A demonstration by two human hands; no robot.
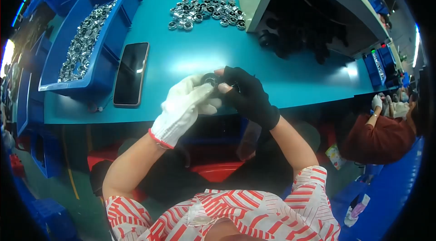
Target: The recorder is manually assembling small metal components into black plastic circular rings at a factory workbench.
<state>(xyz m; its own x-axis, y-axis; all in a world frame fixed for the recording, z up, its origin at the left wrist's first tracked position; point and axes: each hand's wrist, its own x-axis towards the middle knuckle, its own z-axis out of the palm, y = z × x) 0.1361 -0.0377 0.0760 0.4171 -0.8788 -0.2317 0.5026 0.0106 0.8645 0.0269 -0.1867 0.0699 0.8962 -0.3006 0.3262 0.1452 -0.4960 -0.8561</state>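
Observation:
My left hand [184, 102], in a white knit glove with a red cuff, is closed on a small round black part [210, 79] with a shiny metallic centre. My right hand [247, 93] wears a black glove that leaves the fingertips bare. Its thumb and forefinger are bent in a pinch at the right side of the same round part. Both hands meet just above the near edge of the turquoise table [181, 52]. The right palm and whatever may be in it are hidden.
A blue bin [109, 46] full of shiny round metal parts [84, 43] stands left, beside a phone [131, 75]. More metal parts [206, 8] lie heaped at the back. A pale open-fronted housing [254, 2] holds dark parts [295, 41] at right. Another person [381, 136] sits far right.

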